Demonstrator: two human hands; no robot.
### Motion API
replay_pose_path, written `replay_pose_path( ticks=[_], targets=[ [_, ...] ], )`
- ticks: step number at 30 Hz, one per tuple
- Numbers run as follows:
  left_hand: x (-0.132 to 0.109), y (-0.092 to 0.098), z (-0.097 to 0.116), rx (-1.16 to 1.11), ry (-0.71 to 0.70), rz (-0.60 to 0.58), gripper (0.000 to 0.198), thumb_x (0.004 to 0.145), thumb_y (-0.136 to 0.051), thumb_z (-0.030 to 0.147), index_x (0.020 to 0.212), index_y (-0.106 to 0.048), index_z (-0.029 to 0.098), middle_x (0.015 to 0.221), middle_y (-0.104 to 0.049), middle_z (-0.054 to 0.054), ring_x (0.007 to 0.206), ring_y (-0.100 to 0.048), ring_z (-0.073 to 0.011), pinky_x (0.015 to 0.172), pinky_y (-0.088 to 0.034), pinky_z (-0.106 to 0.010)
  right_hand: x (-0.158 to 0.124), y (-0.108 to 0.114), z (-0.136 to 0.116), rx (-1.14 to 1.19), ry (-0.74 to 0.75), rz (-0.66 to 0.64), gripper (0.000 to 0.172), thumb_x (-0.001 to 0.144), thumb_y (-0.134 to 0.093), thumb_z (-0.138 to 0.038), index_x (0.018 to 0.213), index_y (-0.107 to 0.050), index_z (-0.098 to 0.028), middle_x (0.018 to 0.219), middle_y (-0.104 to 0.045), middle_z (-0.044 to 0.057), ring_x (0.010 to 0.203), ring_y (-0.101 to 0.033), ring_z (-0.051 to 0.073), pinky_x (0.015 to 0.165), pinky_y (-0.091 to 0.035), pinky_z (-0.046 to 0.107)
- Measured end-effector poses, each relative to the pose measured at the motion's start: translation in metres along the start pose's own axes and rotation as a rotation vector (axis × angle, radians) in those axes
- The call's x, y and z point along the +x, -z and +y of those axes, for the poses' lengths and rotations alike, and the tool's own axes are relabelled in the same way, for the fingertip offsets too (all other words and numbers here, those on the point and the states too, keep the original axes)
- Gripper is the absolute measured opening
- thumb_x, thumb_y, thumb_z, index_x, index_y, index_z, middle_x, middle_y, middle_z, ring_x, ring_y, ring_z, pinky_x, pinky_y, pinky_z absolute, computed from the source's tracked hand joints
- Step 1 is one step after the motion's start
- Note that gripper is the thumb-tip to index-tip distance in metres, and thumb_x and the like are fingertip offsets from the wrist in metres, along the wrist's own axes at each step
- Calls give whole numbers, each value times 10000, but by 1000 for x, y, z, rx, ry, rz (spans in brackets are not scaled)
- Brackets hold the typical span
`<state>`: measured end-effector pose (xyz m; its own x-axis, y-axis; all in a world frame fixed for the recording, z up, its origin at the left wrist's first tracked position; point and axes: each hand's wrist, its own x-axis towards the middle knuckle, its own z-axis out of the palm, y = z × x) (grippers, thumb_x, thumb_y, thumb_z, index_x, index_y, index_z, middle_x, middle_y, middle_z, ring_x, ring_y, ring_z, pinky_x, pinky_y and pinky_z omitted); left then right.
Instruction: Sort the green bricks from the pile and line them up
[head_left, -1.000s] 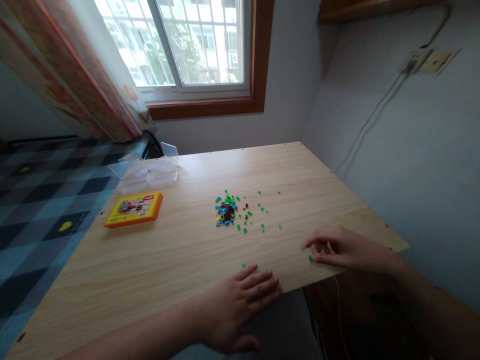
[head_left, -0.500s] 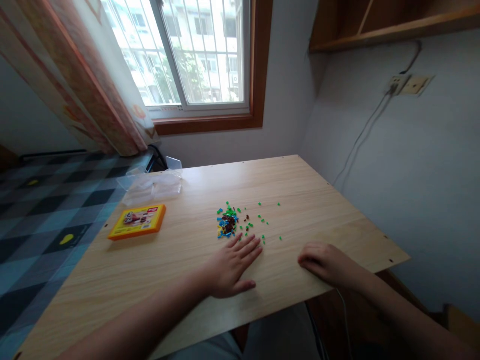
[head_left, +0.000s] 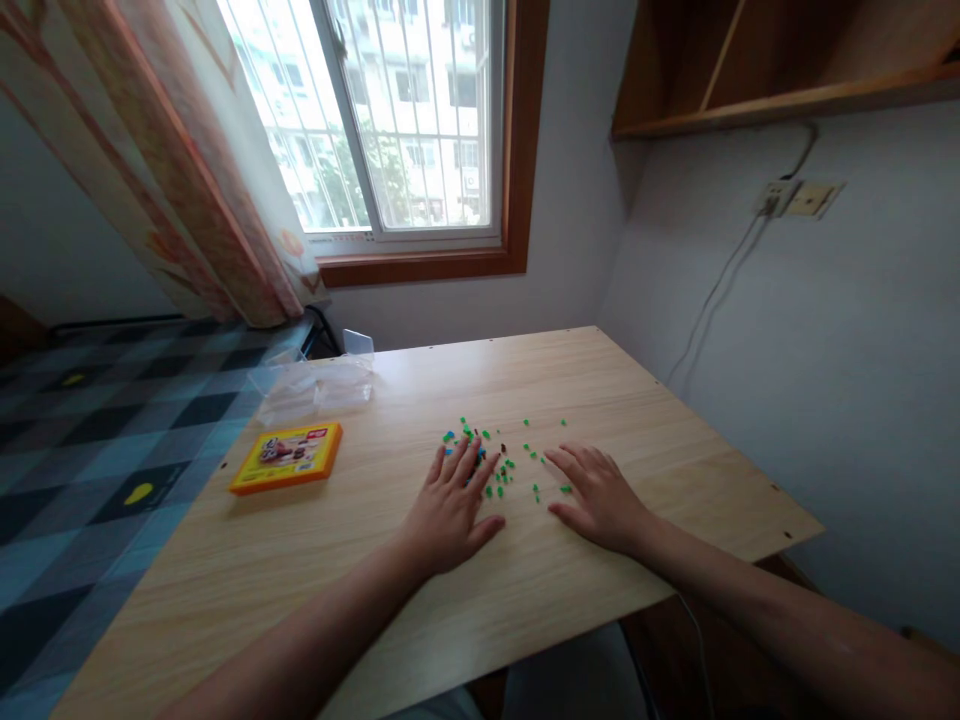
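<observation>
Small building bricks in green, blue and dark brown lie loose on the wooden tabletop (head_left: 420,390). My left hand (head_left: 446,515) is spread flat over the main heap, its fingers hiding most of the blue and brown pieces. Scattered green bricks (head_left: 508,466) show to the right of those fingertips. Across from it, my right hand (head_left: 596,495) is open, palm down, with its fingers pointing left toward the loose green pieces. One green brick (head_left: 565,489) sits between its thumb and fingers, not gripped. Neither hand holds anything.
A yellow and orange box (head_left: 286,457) lies on the left of the table. Behind it stand clear plastic trays (head_left: 319,388). A bed with a checked cover (head_left: 97,450) adjoins the table's left edge; a wall with a socket (head_left: 795,198) is on the right.
My right hand has opened from a loosely closed shape and moved left toward the bricks. My left hand has slid left and forward over the heap, covering it. The view has tilted slightly.
</observation>
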<state>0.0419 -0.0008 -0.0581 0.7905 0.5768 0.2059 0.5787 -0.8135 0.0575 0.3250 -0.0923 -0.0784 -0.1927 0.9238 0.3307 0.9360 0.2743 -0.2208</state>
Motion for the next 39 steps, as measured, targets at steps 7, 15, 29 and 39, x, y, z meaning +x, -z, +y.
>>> replay_pose_path(
  ticks=[7, 15, 29, 39],
  targets=[
    [-9, 0, -51, -34, 237, -89, 849, 945, -400, 671, 1601, -241, 155, 1665, -190, -179, 1550, -136, -342, 1241, -149, -561, 5, -19, 5, -37, -200, -213, 1011, 821, -628, -692, 1626, -146, -318, 1683, -87, 143, 1553, -75, 366, 1207, -111, 616],
    [41, -8, -77, -90, 344, -146, 775, 1003, -220, 629, 1599, -243, 134, 1653, -233, -158, 1544, -189, -297, 1240, -148, -535, 59, -26, 4, -17, -238, -252, 1010, 822, -552, -790, 1624, -154, -323, 1681, -55, 162, 1550, -59, 391, 1206, -92, 624],
    [57, -6, -80, -162, 200, -158, 613, 1049, -171, 520, 1514, -449, 235, 1621, -352, -71, 1525, -264, -241, 1243, -178, -518, 109, -36, -9, 329, 268, -179, 923, 864, -670, -510, 1619, -233, -208, 1637, -271, 152, 1496, -324, 298, 1212, -325, 450],
    [53, -4, -82, -238, 133, -149, 625, 1039, -206, 572, 1529, -422, 251, 1604, -390, -61, 1507, -306, -231, 1245, -180, -487, 108, -45, 2, 385, 6, 26, 701, 1018, -356, -547, 1590, -309, -144, 1604, -350, 148, 1492, -337, 262, 1239, -284, 468]
  ],
)
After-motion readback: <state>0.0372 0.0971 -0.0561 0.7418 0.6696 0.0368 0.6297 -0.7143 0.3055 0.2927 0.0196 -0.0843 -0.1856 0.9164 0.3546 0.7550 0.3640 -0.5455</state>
